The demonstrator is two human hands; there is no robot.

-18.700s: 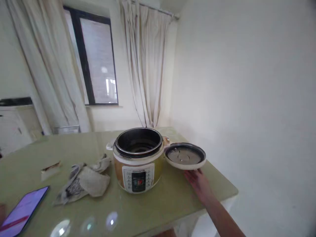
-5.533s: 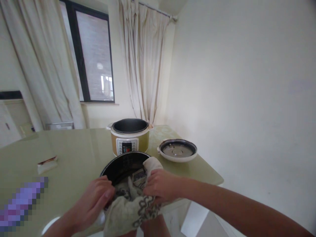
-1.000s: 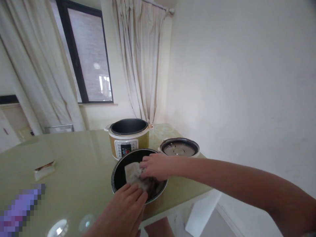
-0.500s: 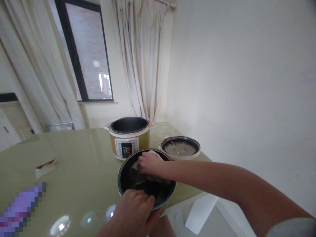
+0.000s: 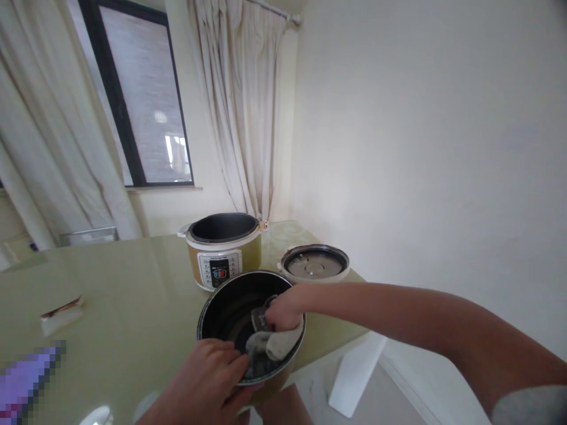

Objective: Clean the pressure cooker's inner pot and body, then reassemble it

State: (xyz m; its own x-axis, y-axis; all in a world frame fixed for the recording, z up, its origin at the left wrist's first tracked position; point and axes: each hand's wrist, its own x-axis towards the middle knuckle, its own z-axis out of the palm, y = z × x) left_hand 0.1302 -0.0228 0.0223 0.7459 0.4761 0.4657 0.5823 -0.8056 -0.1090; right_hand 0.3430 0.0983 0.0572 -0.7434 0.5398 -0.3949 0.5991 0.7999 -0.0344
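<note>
A dark round inner pot (image 5: 230, 301) with a pale rim tilts toward me at the table's front edge. My left hand (image 5: 217, 369) grips its near rim, fingers over the edge and thumb toward the inside. Inside the pot, my right hand (image 5: 286, 310) is closed on a grey and white cloth (image 5: 283, 342), which lies against the right inner wall. Just behind stands the cooker body (image 5: 225, 251), gold and white with a control panel. To its right lies the cooker lid (image 5: 315, 264), its metal underside facing up.
The greenish glossy table (image 5: 133, 283) carries a small pale object with a brown edge (image 5: 62, 316) on the left and a blurred purple item (image 5: 26, 383) at the near left corner. A wall rises on the right; curtains (image 5: 239, 106) hang behind.
My right hand has moved with the cloth from the pot's far side toward its right, nearer wall. The view has shifted slightly; my left hand keeps its hold on the rim.
</note>
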